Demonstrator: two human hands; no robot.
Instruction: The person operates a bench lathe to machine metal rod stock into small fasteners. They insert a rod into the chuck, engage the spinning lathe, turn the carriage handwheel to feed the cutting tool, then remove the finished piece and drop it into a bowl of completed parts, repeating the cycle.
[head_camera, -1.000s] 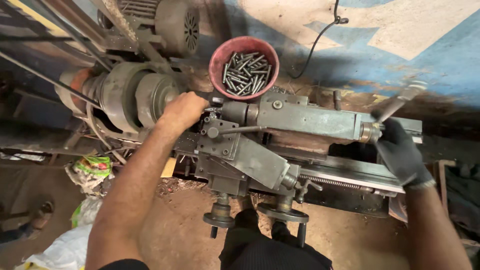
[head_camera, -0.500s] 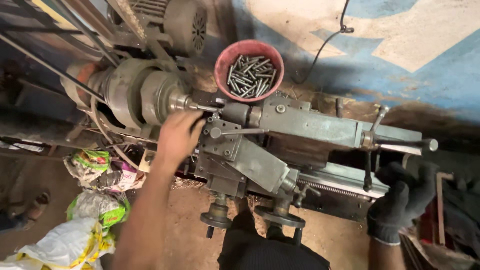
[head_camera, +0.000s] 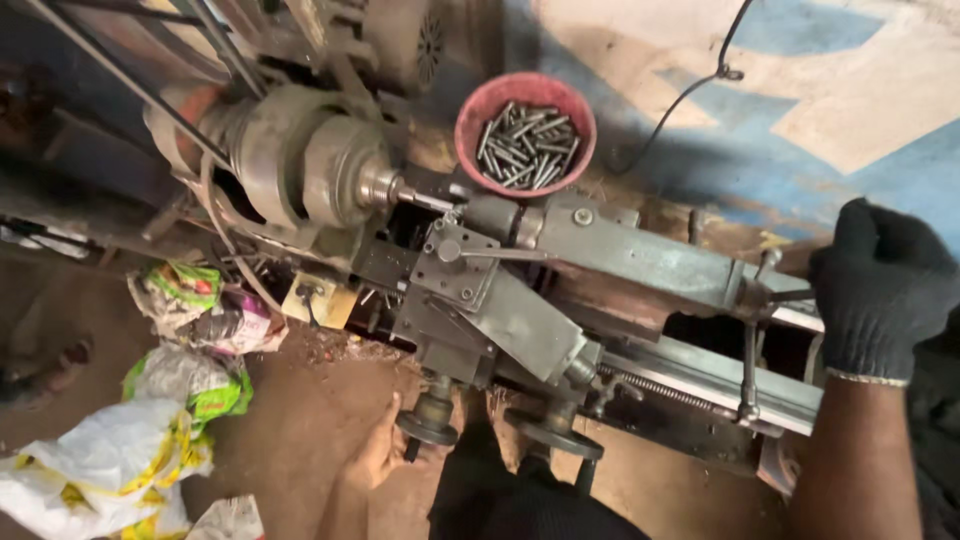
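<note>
the right hand (head_camera: 882, 290), in a black knitted glove with a pale cuff edge, curls over the far right end of the grey metal lathe (head_camera: 560, 300), at the slim tailstock handle (head_camera: 775, 295); whether the fingers are closed on that handle or only laid over it i cannot tell, since the glove hides them. the left hand (head_camera: 378, 455) is bare, low at the front edge, fingers loosely apart and holding nothing, just beside the small round handwheel (head_camera: 428, 425) under the carriage. the forearm is cut off by the bottom border.

left of the gloved hand runs the long, dull grey tailstock body (head_camera: 640, 255), smooth and boxy, with the oily slide below it. beyond that sits the blocky tool post (head_camera: 462, 262), then the rounded, worn chuck (head_camera: 335, 170) with a short bright rod sticking out. behind the tailstock stands a round red plastic tub (head_camera: 525, 125) filled with thin steel pins.

well away from both hands, on the dirt floor at the lower left, lie crumpled plastic bags (head_camera: 110, 465), white with yellow and green print, too creased to make out.
</note>
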